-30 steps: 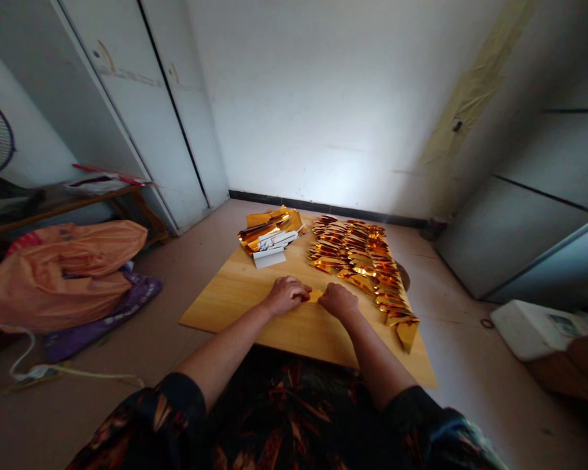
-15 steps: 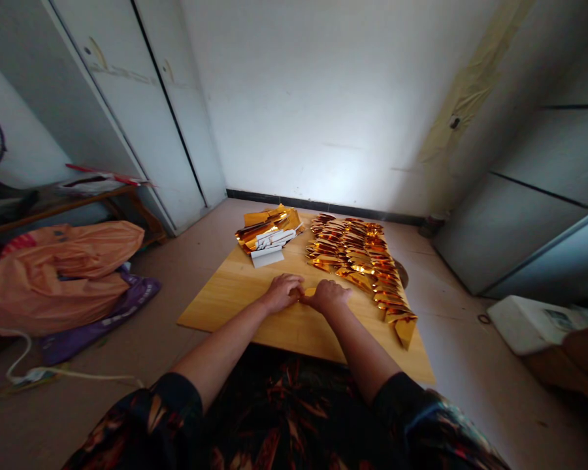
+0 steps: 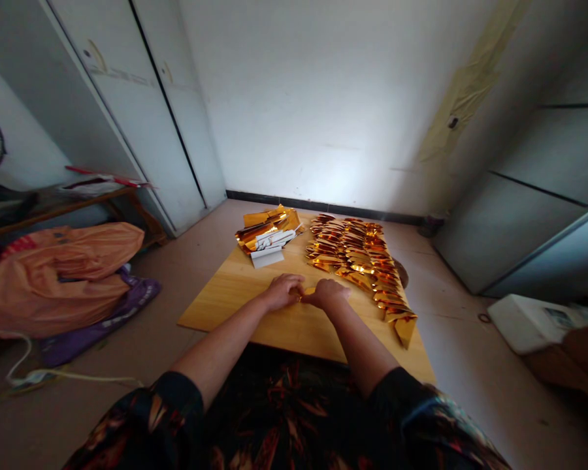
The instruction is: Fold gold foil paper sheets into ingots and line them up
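Between my two hands, low over the wooden board, is a small piece of gold foil paper (image 3: 308,293), mostly covered by my fingers. My left hand (image 3: 283,291) curls its fingers around the paper's left side. From the right, my right hand (image 3: 329,294) grips it with the thumb pointing toward the left hand. Folded gold paper pieces (image 3: 355,251) lie in overlapping rows just beyond my right hand. Past my left hand sits a loose pile of gold foil sheets (image 3: 262,225), with white folded paper strips (image 3: 269,256) at its near edge.
The wooden board (image 3: 215,300) lies low in front of my lap. An orange bag (image 3: 63,267) and a purple bag (image 3: 102,323) rest on the floor at left, near a white cable (image 3: 78,375). A white box (image 3: 526,323) stands at right.
Both hands stay in nearly the same place around the gold foil paper, with only slight finger movement. The piles have not moved.
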Action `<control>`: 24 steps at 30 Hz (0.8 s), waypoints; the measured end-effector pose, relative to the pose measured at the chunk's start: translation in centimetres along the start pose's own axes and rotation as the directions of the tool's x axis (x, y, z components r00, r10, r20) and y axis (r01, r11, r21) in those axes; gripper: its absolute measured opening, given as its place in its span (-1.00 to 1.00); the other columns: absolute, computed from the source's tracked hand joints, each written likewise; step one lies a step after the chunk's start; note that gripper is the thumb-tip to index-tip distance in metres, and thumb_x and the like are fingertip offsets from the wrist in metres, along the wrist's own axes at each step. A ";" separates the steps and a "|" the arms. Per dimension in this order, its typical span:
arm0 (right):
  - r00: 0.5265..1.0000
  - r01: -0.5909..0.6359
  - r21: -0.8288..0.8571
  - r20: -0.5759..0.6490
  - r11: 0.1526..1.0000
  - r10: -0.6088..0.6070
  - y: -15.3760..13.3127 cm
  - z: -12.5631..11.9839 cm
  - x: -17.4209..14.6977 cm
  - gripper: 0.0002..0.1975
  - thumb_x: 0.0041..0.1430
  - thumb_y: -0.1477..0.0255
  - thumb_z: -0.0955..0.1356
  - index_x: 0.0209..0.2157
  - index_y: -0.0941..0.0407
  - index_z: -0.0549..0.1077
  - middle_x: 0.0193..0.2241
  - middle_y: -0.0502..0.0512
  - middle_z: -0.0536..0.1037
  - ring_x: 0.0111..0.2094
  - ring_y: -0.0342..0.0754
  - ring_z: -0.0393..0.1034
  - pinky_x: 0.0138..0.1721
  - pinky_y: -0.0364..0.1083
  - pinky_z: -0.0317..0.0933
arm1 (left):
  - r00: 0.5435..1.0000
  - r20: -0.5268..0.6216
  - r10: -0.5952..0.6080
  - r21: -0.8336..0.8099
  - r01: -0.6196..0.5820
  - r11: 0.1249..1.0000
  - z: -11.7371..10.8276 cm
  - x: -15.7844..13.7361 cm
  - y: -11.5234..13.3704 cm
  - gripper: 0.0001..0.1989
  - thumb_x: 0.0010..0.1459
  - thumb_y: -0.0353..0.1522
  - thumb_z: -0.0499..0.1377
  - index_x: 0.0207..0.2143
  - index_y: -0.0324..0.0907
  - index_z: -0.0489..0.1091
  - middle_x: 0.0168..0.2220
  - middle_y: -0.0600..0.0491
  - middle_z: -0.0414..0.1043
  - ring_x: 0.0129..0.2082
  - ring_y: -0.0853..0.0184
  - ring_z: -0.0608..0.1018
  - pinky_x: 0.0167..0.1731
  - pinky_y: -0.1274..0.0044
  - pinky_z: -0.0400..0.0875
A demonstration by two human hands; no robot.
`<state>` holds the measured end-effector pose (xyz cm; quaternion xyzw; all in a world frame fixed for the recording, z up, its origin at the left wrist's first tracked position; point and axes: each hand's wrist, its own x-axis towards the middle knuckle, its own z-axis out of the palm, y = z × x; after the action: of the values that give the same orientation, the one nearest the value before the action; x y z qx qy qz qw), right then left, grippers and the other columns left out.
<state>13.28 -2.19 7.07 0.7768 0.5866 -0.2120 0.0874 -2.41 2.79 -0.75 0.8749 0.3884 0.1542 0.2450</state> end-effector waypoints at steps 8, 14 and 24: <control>0.999 0.034 0.003 -0.019 0.999 -0.034 1.7 0.4 0.7 -0.32 -0.04 0.09 0.41 0.09 0.14 0.35 0.07 0.30 0.40 0.06 0.19 0.31 -0.01 0.13 0.18 | 0.997 0.048 -0.056 0.049 0.054 0.997 -0.2 0.3 0.1 -0.77 -0.02 -0.45 0.23 -0.26 -0.07 0.53 0.16 0.08 0.30 0.15 0.20 0.32 0.17 0.40 0.15; 0.985 0.156 0.026 -0.084 0.987 -0.154 4.3 0.8 1.4 -0.65 0.02 0.33 0.41 -0.12 0.12 0.49 -0.09 0.22 0.53 -0.08 0.07 0.41 -0.15 -0.08 0.24 | 0.998 0.051 -0.027 0.047 0.025 0.999 -0.2 0.2 -0.1 -0.77 -0.02 -0.42 0.24 -0.25 -0.07 0.53 0.18 0.06 0.28 0.15 0.18 0.33 0.16 0.37 0.17; 0.961 0.246 0.085 -0.148 0.965 -0.232 5.7 1.1 1.8 -0.80 0.07 0.58 0.30 -0.32 0.12 0.55 -0.29 0.10 0.59 -0.25 -0.08 0.44 -0.30 -0.21 0.16 | 0.996 -0.082 0.020 -0.003 -0.021 1.000 0.8 -0.5 -0.5 -0.80 -0.02 -0.48 0.22 -0.30 -0.14 0.56 0.10 -0.03 0.37 0.10 0.18 0.40 0.12 0.37 0.24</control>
<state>18.86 -2.74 4.70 0.7162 0.6692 -0.1972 -0.0191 -2.65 2.49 -1.79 0.8713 0.3888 0.1931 0.2291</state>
